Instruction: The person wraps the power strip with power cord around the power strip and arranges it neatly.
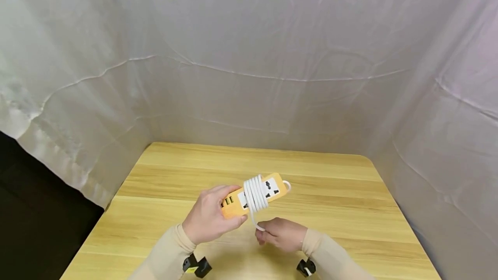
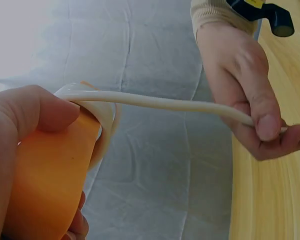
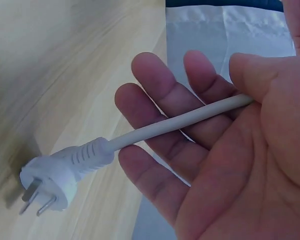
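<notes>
My left hand (image 1: 212, 215) grips the lower left end of an orange power strip (image 1: 232, 214), thumb on one side and fingers on the other. White cord (image 1: 255, 193) is wound several times round the strip's middle, and a small loop of it sticks out at the far end. My right hand (image 1: 282, 233) pinches the cord's free length between thumb and fingers, below the strip. In the left wrist view that cord (image 2: 160, 102) runs taut between the hands. A white three-pin plug (image 3: 50, 182) hangs past the right fingers in the right wrist view.
Both hands are over a wooden table (image 1: 186, 163). Grey cloth (image 1: 272, 107) hangs behind it and along both sides. A dark area (image 1: 35, 202) lies beyond the left edge. Black wrist cameras (image 1: 197, 267) sit on both sleeves.
</notes>
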